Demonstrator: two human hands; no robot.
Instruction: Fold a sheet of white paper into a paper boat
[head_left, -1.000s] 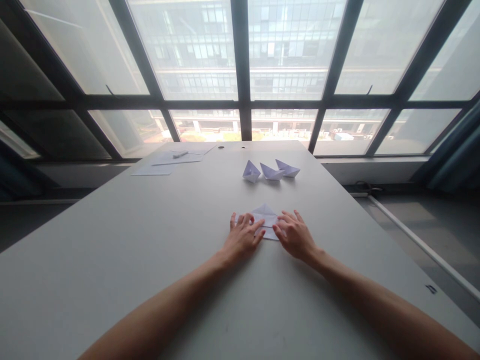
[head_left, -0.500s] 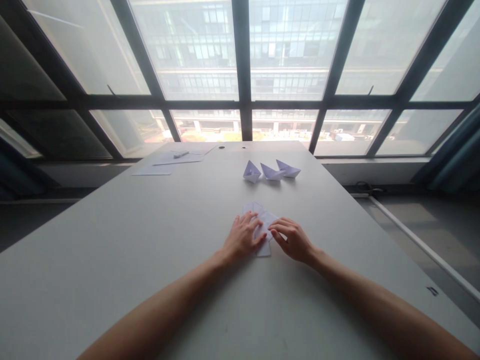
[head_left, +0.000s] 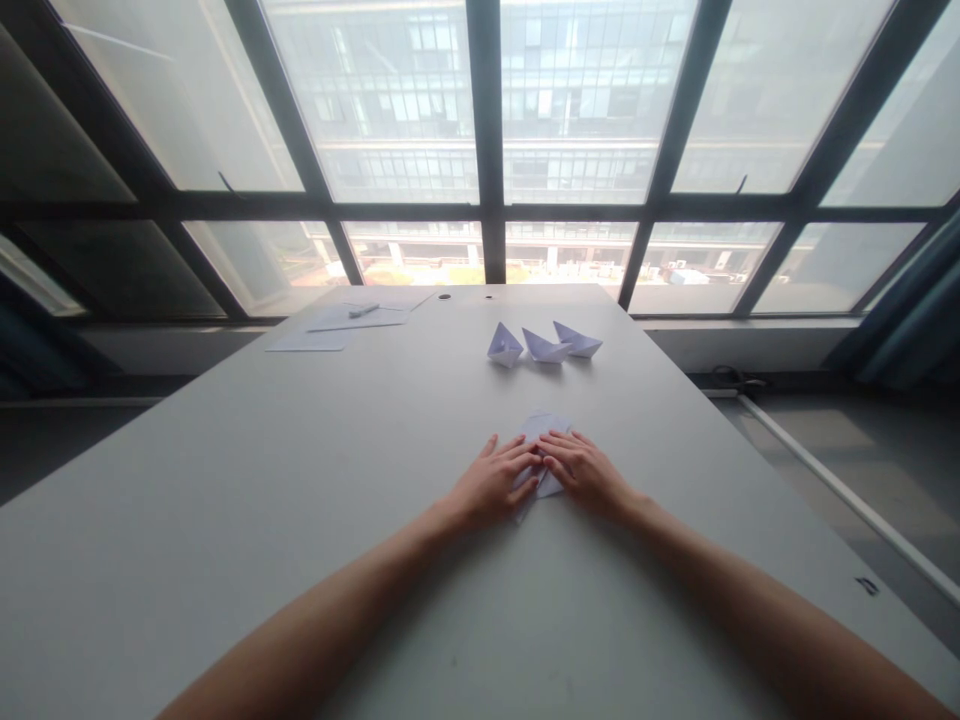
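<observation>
A folded sheet of white paper [head_left: 546,425] lies flat on the white table, partly covered by both hands. My left hand [head_left: 499,478] presses on its left side, fingers stretched out and slightly spread. On the right part of the paper rests my right hand [head_left: 583,468], its fingers extended and lying flat, the tips close to those of the left. The folds under the palms are hidden. Beyond the hands stand three folded paper boats: a left one [head_left: 505,346], a middle one [head_left: 546,347] and a right one [head_left: 577,341].
Several white sheets [head_left: 307,340] lie at the table's far left, with a small pale pen-like object [head_left: 364,311] on top. The white table [head_left: 337,450] reaches toward a wall of windows. A dark mark [head_left: 867,586] shows near its right edge.
The folded paper has turned on the table. My right hand has moved left onto it and flattened, and the left hand has shifted slightly right, so the fingertips are now close together.
</observation>
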